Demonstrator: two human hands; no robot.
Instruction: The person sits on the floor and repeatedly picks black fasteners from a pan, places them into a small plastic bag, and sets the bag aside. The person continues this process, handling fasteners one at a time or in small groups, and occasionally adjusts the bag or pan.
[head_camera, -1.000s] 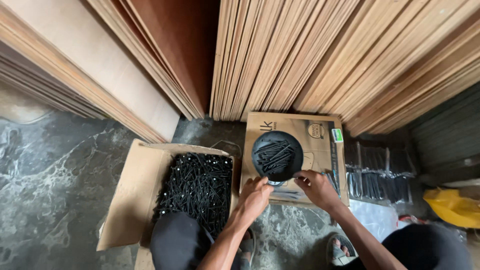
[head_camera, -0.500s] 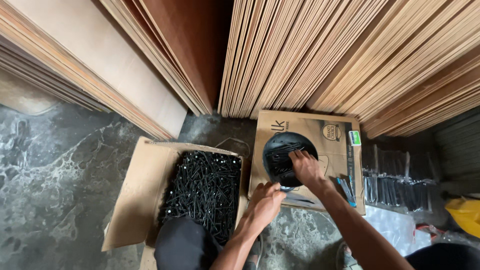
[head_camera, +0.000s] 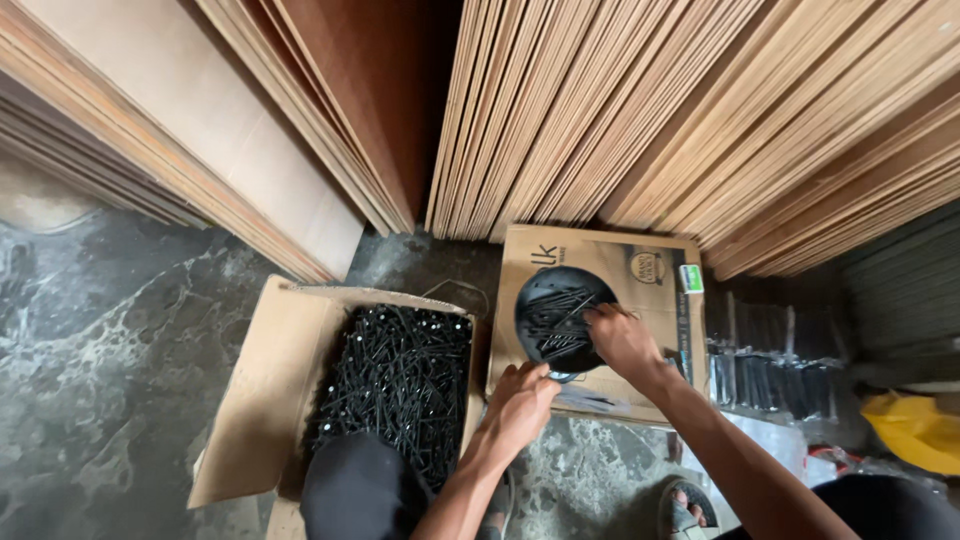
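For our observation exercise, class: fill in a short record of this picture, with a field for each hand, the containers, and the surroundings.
left hand: at the near rim of the black bowl
right hand: reaching into the bowl, fingers on the black screws
bowl: on a closed cardboard box
open carton: full of black screws, left of the box
behind: wooden boards leaning upright
floor: dark marbled stone

Right hand (head_camera: 622, 342) moved from bowl's near rim into black bowl (head_camera: 560, 318), onto the screws (head_camera: 555, 318)
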